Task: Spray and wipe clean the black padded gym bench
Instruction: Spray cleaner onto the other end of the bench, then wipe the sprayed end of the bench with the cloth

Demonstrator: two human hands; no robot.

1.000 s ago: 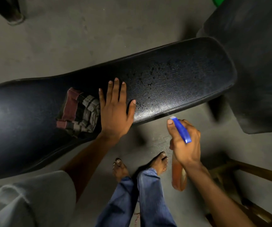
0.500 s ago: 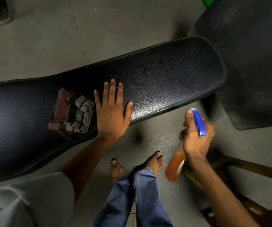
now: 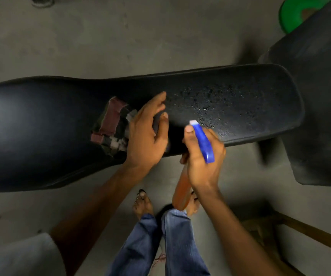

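The black padded bench (image 3: 41, 126) runs across the view, its right half speckled with spray droplets (image 3: 220, 102). A checked maroon and grey cloth (image 3: 111, 126) lies on the pad near the front edge. My left hand (image 3: 146, 134) rests just right of the cloth, over its right edge, with fingers loosely curled and apart and nothing visibly held. My right hand (image 3: 202, 162) grips a spray bottle at the bench's front edge. The bottle's blue trigger head (image 3: 203, 143) points at the wet patch, and its orange body (image 3: 180, 192) hangs below my palm.
A second black pad (image 3: 320, 96) stands close to the bench's right end, with a green object (image 3: 292, 12) behind it. A wooden frame (image 3: 310, 234) sits at lower right. My bare feet (image 3: 142, 204) and jeans are on the concrete floor under the bench's front edge.
My right hand brought the spray bottle up and left, from below the bench to its front edge. My left hand went from flat on the pad to curled.
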